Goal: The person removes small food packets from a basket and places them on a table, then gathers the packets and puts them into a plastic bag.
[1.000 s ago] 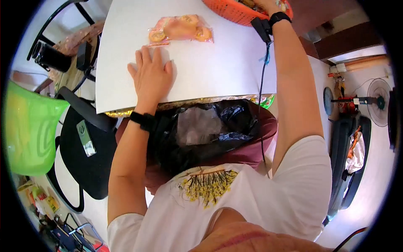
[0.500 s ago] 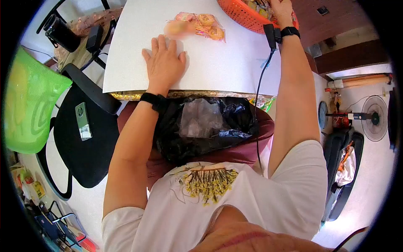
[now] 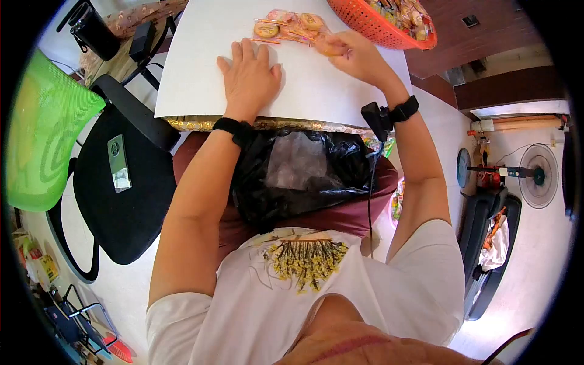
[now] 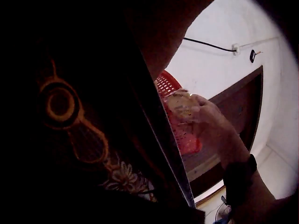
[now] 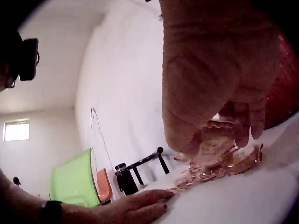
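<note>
On the white table lies a small group of individually wrapped round biscuits in clear packets with pinkish print. At the group's right end, my right hand pinches one wrapped biscuit between thumb and fingers. That biscuit also shows in the left wrist view, held up in front of the basket. My left hand rests palm down on the tabletop, fingers spread, fingertips just short of the packets. In the right wrist view, the right palm hides part of the biscuits.
An orange perforated basket full of wrapped snacks stands at the table's far right. A black plastic bag lies across the lap at the near edge. A cable hangs from the right wrist camera. A phone lies on the black chair at left.
My right hand has left the basket and come left to the group with a wrapped biscuit. The left hand stays flat on the table. The head view has shifted slightly.
</note>
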### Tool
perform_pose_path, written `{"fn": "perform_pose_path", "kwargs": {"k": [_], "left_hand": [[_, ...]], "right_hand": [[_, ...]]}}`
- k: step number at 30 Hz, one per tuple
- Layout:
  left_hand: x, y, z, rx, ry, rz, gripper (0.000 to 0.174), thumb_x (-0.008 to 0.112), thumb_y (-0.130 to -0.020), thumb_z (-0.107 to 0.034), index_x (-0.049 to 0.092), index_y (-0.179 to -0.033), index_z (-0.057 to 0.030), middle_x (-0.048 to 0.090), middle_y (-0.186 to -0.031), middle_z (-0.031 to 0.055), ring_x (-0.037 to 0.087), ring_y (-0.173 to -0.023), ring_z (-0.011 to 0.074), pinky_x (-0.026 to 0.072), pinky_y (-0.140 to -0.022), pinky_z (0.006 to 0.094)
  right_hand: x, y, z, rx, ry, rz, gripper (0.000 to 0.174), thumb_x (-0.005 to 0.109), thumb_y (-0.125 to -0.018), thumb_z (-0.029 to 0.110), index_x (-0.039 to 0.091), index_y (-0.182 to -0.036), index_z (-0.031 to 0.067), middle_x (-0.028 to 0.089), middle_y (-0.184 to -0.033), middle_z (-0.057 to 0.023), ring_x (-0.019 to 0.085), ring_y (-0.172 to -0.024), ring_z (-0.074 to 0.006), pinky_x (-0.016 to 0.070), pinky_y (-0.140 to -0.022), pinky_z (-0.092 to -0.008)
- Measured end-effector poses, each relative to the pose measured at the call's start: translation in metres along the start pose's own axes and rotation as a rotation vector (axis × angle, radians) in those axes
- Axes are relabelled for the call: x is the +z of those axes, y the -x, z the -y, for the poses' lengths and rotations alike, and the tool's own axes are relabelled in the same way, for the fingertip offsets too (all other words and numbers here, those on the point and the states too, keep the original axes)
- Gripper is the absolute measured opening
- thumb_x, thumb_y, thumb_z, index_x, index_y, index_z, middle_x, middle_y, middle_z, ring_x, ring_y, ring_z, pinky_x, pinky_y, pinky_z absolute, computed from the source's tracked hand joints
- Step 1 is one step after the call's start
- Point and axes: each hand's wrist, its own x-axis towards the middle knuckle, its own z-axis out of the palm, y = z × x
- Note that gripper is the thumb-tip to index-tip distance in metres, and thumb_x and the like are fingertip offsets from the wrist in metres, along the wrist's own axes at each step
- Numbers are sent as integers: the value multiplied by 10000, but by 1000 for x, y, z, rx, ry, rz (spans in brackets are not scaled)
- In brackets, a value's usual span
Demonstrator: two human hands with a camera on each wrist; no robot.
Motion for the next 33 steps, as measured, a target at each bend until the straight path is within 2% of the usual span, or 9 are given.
{"fn": "perform_pose_path", "kwargs": {"k": [4,7,13,18,19,22,25,30,33], "left_hand": [[-4,-1,-1,-8,20,50,450,519,-847,-324,539,-1228,-85,414,-1352,181,327,-1301,336,250,-999,615],[-8,-1,-2,-12,21,79,443,518,-847,-322,545,-1221,-84,407,-1358,182,319,-1305,332,247,-1002,612],[-8,-3,-3,-6,3,88,427,517,-847,-324,554,-1196,-82,418,-1350,175,330,-1297,333,270,-977,620],[-15,-6,-3,-1,38,172,439,527,-844,-328,535,-1203,-75,430,-1347,170,343,-1294,339,288,-953,637],[-2,-1,-2,32,37,-26,414,555,-801,-317,566,-1131,-67,476,-1265,186,369,-1238,340,290,-939,626],[1,-2,-2,24,2,-5,447,550,-820,-320,540,-1184,-59,435,-1340,188,336,-1291,338,276,-959,630],[-9,-4,-5,17,-65,115,485,535,-855,-325,485,-1280,-96,407,-1381,175,346,-1298,358,284,-965,625],[-8,-5,-8,7,-71,131,476,535,-860,-319,486,-1281,-103,390,-1398,175,341,-1304,362,278,-978,623],[-4,-4,-6,10,-90,119,479,530,-863,-317,480,-1288,-103,385,-1403,180,336,-1308,364,271,-986,627]], "right_hand": [[5,-12,15,3,66,105,213,647,-737,215,658,-899,76,612,-855,-147,550,-807,-302,452,-684,-368],[6,-33,20,232,42,272,235,657,-753,261,647,-879,62,615,-858,-174,552,-835,-334,452,-718,-407],[41,-51,-8,9,85,-150,373,725,-744,223,619,-1057,50,605,-942,-149,591,-875,-281,481,-736,-361],[81,-64,-33,-32,140,-148,409,748,-725,269,626,-1059,66,607,-1012,-164,559,-994,-338,462,-836,-394],[78,-66,-39,-37,159,-130,410,748,-725,282,627,-1054,69,608,-1024,-166,551,-1014,-347,457,-850,-398],[55,-60,-14,-127,274,-323,388,736,-733,302,626,-1015,60,613,-1005,-157,556,-1002,-341,460,-840,-392],[-5,-49,12,44,201,-238,404,720,-744,313,627,-1039,54,608,-1044,-152,560,-1004,-331,457,-851,-389],[-68,-30,-77,146,500,-625,279,639,-764,289,684,-906,53,635,-1006,-155,585,-967,-327,461,-867,-426],[-100,-21,-146,386,632,-514,323,626,-774,277,652,-1020,69,627,-1060,-168,571,-1040,-338,452,-900,-431]]}}
